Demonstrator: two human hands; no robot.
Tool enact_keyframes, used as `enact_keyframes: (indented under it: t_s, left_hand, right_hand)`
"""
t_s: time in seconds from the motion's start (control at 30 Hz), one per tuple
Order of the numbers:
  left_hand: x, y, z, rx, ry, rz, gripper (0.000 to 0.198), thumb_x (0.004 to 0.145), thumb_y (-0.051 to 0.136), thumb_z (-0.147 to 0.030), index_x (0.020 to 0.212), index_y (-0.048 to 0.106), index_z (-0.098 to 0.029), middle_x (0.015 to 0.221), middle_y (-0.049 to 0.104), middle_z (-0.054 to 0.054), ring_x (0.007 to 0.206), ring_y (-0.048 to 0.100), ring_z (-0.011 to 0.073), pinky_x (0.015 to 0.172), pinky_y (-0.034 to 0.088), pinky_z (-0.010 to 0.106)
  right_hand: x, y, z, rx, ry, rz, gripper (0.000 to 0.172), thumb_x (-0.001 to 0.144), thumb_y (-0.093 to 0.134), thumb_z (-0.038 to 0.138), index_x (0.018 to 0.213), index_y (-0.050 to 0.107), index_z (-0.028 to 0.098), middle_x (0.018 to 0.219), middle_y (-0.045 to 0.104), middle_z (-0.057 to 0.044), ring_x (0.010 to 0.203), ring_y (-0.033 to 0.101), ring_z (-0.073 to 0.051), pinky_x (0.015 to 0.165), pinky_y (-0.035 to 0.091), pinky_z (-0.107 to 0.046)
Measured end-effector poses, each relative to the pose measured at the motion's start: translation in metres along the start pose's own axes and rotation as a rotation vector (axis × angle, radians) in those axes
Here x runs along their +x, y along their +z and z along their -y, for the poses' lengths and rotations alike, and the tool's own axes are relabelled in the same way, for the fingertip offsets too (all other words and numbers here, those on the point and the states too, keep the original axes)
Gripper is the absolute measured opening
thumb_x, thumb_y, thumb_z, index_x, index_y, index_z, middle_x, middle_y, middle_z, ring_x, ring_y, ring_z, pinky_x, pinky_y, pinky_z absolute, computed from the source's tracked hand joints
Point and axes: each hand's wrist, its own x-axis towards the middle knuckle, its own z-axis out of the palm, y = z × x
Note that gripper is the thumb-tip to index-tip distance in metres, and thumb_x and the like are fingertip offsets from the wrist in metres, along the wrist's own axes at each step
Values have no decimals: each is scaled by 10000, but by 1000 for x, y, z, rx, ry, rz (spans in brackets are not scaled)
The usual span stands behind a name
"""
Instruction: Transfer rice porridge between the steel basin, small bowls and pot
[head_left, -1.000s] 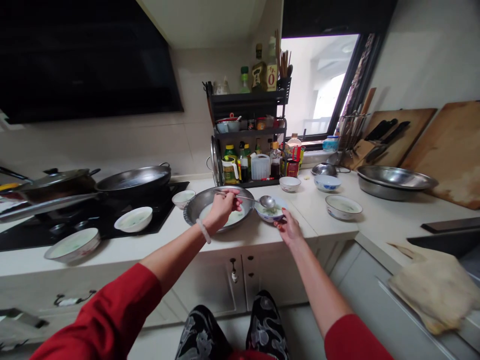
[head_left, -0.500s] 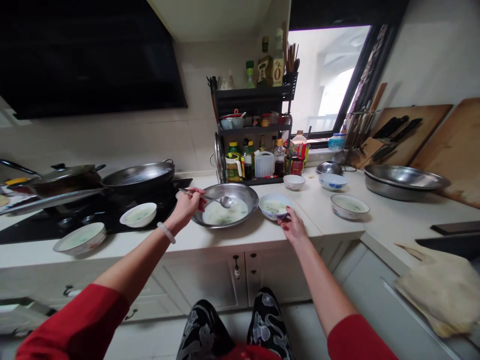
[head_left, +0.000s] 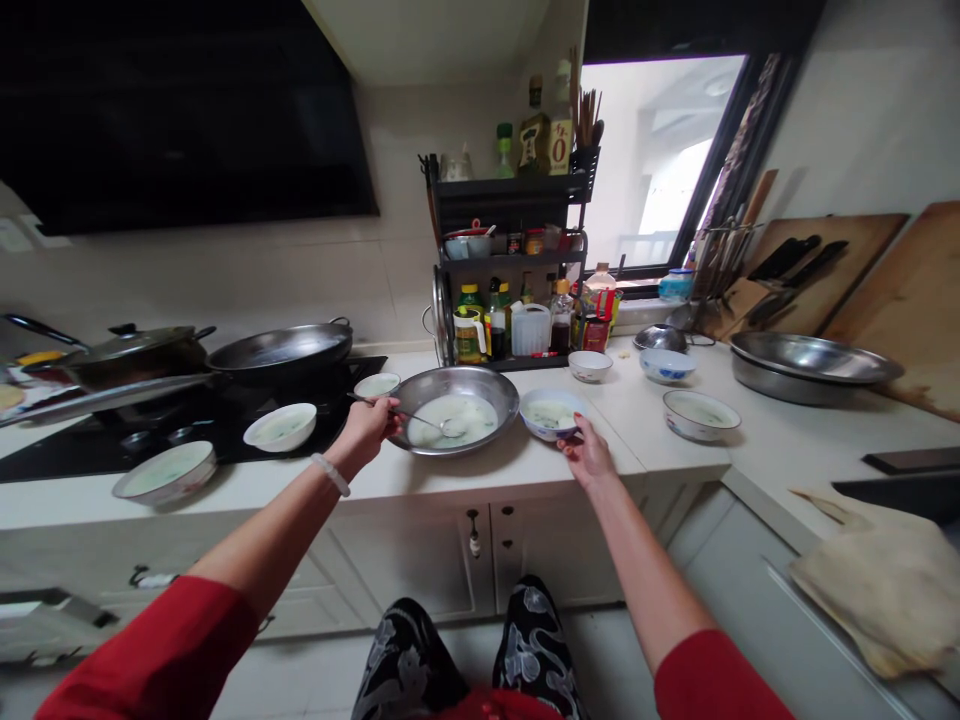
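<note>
My left hand [head_left: 369, 427] is closed round the handle of a metal ladle [head_left: 420, 419]. The ladle's bowl dips into the pale soup in a wide steel basin [head_left: 459, 382] on the counter. My right hand [head_left: 586, 452] grips the near rim of a small white bowl [head_left: 553, 412], which holds pale soup with green bits and stands just right of the basin.
Three filled bowls [head_left: 282, 427] stand left, by the black hob with a wok [head_left: 281, 350]. More bowls [head_left: 700, 414] stand to the right, near a large steel basin [head_left: 811, 362]. A condiment rack [head_left: 510, 265] stands behind. Cutting boards lean on the right wall.
My left hand has drawn the ladle back from over the small bowl to the left and lowered it into the steel basin. My right hand stays on the small bowl.
</note>
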Motion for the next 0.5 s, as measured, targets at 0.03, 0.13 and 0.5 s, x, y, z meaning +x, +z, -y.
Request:
enact_keyframes:
  t_s: [0.03, 0.13, 0.5]
  left_hand:
    - [0, 1, -1, -33, -31, -7, 124, 752, 458, -50, 714, 554, -120, 502, 551, 30, 415, 522, 105, 410, 431, 183]
    - [-2, 2, -2, -49, -25, -28, 139, 757, 442, -45, 714, 554, -116, 508, 546, 25, 426, 528, 103, 418, 431, 180]
    - [0, 5, -4, 19, 83, -62, 161, 763, 434, -54, 718, 570, -125, 490, 538, 20, 425, 506, 121, 415, 430, 204]
  right_hand:
    - [0, 0, 0, 1, -1, 1, 310, 640, 742, 332, 851, 580, 174, 597, 594, 10, 411, 498, -86, 285, 290, -146]
    - [1, -1, -1, 12, -4, 9, 309, 631, 743, 320, 845, 575, 174, 604, 600, 6, 416, 501, -86, 290, 293, -144]
    - [2, -1, -2, 27, 4, -2, 309, 632, 736, 306, 859, 577, 170, 584, 606, 0, 414, 503, -92, 294, 293, -143]
